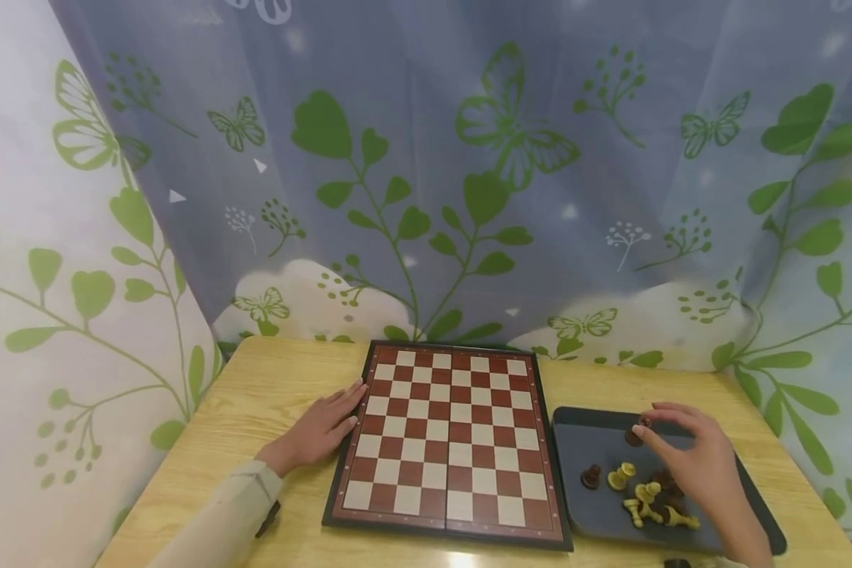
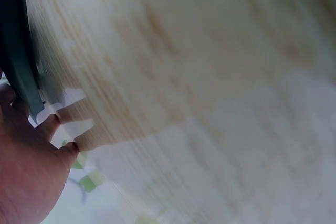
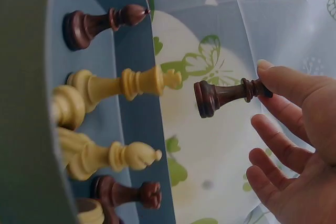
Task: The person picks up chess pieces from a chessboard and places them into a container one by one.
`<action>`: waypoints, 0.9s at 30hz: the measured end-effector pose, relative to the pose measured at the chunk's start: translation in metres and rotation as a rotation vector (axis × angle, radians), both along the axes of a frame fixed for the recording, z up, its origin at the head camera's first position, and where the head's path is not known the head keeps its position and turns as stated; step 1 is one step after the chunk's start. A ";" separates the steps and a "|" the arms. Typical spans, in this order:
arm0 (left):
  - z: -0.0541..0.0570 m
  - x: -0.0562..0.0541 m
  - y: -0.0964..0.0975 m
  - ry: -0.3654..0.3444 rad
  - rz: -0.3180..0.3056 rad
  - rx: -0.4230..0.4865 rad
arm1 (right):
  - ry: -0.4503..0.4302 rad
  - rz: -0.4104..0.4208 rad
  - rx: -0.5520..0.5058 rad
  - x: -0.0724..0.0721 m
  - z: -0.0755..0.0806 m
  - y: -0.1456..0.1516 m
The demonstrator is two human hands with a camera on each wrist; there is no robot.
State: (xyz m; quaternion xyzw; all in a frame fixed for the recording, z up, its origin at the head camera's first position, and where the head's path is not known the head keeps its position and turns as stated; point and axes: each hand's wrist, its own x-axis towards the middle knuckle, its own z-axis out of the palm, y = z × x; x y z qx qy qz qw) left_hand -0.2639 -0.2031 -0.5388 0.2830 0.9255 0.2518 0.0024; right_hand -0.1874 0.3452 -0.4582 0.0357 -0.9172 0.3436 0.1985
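Observation:
My right hand (image 1: 703, 457) pinches a dark brown chess piece (image 3: 223, 95) by its top between thumb and forefinger, its base clear of the tray; the fingers hide its head. Below lies a dark grey tray (image 1: 589, 430) with brown and cream chess pieces. In the right wrist view, a brown bishop (image 3: 100, 24), a cream king (image 3: 121, 83), a cream bishop (image 3: 113, 158) and a brown rook (image 3: 128, 193) stand in it. My left hand (image 1: 319, 430) rests with extended fingers against the left edge of the chessboard (image 1: 440, 442), which has no pieces on it.
A light wooden table (image 1: 270, 379) carries the board and, to its right, the tray. Several cream pieces (image 1: 670, 517) lie tipped over in the tray's front part. Behind the table hangs a blue-grey curtain (image 1: 412, 158) with green leaves and butterflies.

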 end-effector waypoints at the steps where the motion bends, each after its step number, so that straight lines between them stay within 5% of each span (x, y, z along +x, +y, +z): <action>1: 0.000 0.000 0.000 0.001 0.004 -0.005 | -0.003 -0.003 0.003 0.000 -0.002 0.002; 16: -0.001 -0.001 -0.004 -0.011 0.002 -0.007 | -0.139 -0.050 0.024 0.011 -0.023 0.013; 27: 0.000 -0.001 -0.002 -0.014 -0.008 0.002 | -0.086 -0.067 0.079 0.012 -0.032 0.016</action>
